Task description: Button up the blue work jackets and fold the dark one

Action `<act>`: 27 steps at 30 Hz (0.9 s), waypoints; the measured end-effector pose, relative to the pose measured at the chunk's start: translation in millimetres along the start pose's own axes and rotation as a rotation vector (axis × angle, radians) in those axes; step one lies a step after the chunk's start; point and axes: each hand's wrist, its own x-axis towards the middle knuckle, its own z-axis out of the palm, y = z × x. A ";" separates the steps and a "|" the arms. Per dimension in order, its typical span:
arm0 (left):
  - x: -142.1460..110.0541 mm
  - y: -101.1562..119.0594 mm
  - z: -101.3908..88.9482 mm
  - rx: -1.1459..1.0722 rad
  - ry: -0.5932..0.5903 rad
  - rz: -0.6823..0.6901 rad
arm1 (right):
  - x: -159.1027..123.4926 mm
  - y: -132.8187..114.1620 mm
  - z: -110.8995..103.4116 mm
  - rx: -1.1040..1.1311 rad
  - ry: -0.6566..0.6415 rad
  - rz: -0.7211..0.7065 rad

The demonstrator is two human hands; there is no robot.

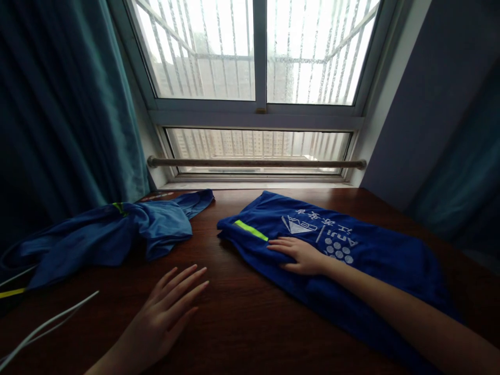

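Printed garment point(383, 250): blue, spread on the brown table point(234, 328) to my right, reaching towards me; white print, 1 yellow-green strip point(251, 229).
Left hand point(167, 310): open, fingers slightly spread, beside the garment — whether it touches the table, I cannot tell.
White cord point(50, 324): left of that hand.
Right hand point(300, 255): open, palm down on the fabric, fingers near the strip.
Crumpled garment point(156, 224): blue, at the left.
Window point(260, 107): beyond the table — 1 rail point(253, 163) across its lower part.
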 end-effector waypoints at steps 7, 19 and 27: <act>-2.5 -3.0 4.4 0.064 -0.064 0.032 | -62.1 107.9 -28.4 -0.084 0.168 0.402; -6.4 -8.9 14.5 -0.035 -0.097 -0.008 | -153.9 224.1 -58.5 -0.222 0.225 0.805; -2.3 -3.4 6.0 -0.089 -0.075 -0.069 | -161.0 248.2 -62.5 -0.245 0.216 0.889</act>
